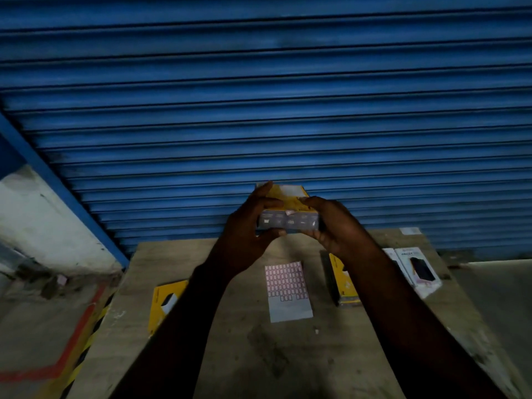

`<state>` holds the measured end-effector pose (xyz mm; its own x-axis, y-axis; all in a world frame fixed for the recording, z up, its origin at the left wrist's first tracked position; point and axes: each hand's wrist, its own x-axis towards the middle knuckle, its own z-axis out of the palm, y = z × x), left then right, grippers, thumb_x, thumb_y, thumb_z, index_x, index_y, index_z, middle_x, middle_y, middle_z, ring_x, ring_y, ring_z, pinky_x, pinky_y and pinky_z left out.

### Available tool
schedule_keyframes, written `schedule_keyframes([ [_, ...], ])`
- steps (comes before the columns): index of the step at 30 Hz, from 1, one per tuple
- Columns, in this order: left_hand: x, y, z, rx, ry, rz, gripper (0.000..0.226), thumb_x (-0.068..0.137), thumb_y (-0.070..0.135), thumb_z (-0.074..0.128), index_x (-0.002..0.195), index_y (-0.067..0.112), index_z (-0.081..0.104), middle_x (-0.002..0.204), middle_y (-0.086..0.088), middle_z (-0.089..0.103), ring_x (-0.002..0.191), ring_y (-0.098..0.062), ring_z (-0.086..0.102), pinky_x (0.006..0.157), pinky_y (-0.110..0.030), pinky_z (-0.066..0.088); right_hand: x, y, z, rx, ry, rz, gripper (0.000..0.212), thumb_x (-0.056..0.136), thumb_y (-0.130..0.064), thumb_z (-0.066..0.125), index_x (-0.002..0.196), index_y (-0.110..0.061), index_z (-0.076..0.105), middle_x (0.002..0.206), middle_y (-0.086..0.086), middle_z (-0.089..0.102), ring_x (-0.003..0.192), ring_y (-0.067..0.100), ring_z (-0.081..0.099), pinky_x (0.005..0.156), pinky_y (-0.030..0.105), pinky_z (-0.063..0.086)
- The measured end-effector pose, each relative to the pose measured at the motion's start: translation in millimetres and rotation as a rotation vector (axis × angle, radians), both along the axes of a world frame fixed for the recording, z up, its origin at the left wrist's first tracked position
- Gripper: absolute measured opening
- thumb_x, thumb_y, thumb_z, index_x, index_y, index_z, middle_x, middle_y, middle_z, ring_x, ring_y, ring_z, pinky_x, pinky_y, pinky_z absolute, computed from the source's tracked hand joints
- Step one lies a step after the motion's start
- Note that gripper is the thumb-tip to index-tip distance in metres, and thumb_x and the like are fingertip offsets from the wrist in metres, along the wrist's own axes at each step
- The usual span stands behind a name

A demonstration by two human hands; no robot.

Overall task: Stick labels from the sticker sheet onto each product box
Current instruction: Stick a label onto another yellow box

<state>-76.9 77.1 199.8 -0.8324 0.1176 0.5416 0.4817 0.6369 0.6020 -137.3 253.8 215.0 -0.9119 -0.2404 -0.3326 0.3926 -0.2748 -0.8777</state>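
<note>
Yellow product box (288,221), gripped by left hand (248,226) and right hand (338,227) over the desk (244,335); firm thumb pressure should seat a label flat.

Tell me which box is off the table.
The raised yellow box, gripped by the left hand and the right hand. The left yellow box, the right yellow box beside the sticker sheet and the white boxes lie on the table.

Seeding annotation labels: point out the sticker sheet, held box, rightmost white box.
sticker sheet (285,280): head view, middle of label grid.
held box (300,221): head view, grey side facing camera.
rightmost white box (416,269): head view, printed front face.
</note>
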Motion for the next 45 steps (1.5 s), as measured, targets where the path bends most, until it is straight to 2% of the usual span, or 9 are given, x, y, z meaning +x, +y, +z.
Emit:
schedule_keyframes([
  [3,-1.0,-0.2,6.6,0.065,-0.053,-0.009,0.059,0.076,0.022,0.08,0.129,0.019,0.054,0.129,0.008,0.056,0.115,0.0,0.054,0.096,-0.016,0.046,2.8,7.9,4.5,-0.077,0.016,0.086,0.031,0.098,-0.021,0.05,0.118,-0.001,0.061,0.104,0.019,0.071,0.088,0.026,0.07,0.071,0.034,0.06],
  [5,-1.6,-1.5,5.6,0.073,-0.072,0.011,0.055,0.077,0.021,0.079,0.126,0.021,0.055,0.122,0.011,0.057,0.11,0.003,0.054,0.091,-0.012,0.047,5.1,8.6,5.1,0.111,0.095,0.108,0.027,0.098,-0.029,0.049,0.115,-0.012,0.061,0.113,0.015,0.067,0.097,0.025,0.067,0.077,0.036,0.058],
  [9,-2.8,-1.5,1.6,0.064,-0.034,0.056,0.051,0.077,0.02,0.078,0.123,0.022,0.055,0.118,0.01,0.057,0.104,0.009,0.053,0.085,-0.007,0.044,9.6,3.7,4.5,0.61,0.567,0.059,0.036,0.097,-0.039,0.053,0.128,-0.021,0.056,0.128,0.002,0.053,0.114,0.019,0.055,0.095,0.039,0.05],
  [14,-1.2,-0.6,4.7,0.041,0.03,0.04,0.05,0.079,0.032,0.072,0.123,0.013,0.057,0.118,0.005,0.06,0.106,0.003,0.055,0.09,-0.011,0.044,16.7,0.4,5.5,0.653,0.936,0.087,0.038,0.078,-0.026,0.079,0.113,-0.019,0.066,0.123,0.0,0.059,0.112,0.011,0.056,0.094,0.023,0.046],
  [22,5.2,0.4,11.8,0.063,0.091,0.04,0.052,0.075,0.018,0.081,0.122,0.021,0.058,0.122,0.011,0.057,0.113,0.004,0.054,0.095,-0.017,0.047,18.3,-1.2,11.0,0.52,0.9,-0.004,0.022,0.079,-0.017,0.078,0.097,-0.027,0.072,0.099,-0.009,0.072,0.094,0.003,0.067,0.086,0.031,0.056],
  [30,6.2,1.6,11.5,0.054,0.096,0.046,0.053,0.077,0.02,0.078,0.124,0.023,0.055,0.122,0.015,0.054,0.114,0.01,0.05,0.096,-0.015,0.045,18.0,0.4,11.4,0.493,0.98,-0.02,0.012,0.081,-0.013,0.077,0.093,-0.012,0.076,0.095,-0.005,0.074,0.089,0.004,0.068,0.075,0.014,0.048],
  [34,4.3,0.9,8.0,0.039,0.081,0.036,0.05,0.077,0.02,0.079,0.122,0.019,0.059,0.121,0.011,0.057,0.113,0.003,0.054,0.094,-0.018,0.047,15.9,1.9,11.1,0.453,0.916,0.042,0.009,0.082,-0.011,0.074,0.088,-0.018,0.074,0.092,-0.006,0.074,0.089,0.007,0.069,0.079,0.025,0.054],
  [39,3.8,1.7,3.6,-0.06,0.037,0.061,0.052,0.077,0.023,0.078,0.125,0.018,0.058,0.121,0.012,0.055,0.112,0.005,0.049,0.094,-0.003,0.036,11.4,5.3,6.4,0.499,0.806,0.117,0.019,0.085,-0.01,0.07,0.08,-0.029,0.068,0.085,-0.008,0.071,0.077,0.003,0.066,0.068,0.021,0.049],
  [45,3.1,0.2,-2.2,-0.083,-0.007,0.077,0.051,0.077,0.021,0.078,0.124,0.017,0.057,0.123,0.004,0.059,0.111,0.002,0.05,0.091,-0.001,0.036,8.1,13.8,12.0,0.292,0.653,0.046,0.008,0.092,-0.007,0.059,0.091,-0.01,0.066,0.098,0.011,0.074,0.095,0.021,0.07,0.087,0.037,0.055],
])
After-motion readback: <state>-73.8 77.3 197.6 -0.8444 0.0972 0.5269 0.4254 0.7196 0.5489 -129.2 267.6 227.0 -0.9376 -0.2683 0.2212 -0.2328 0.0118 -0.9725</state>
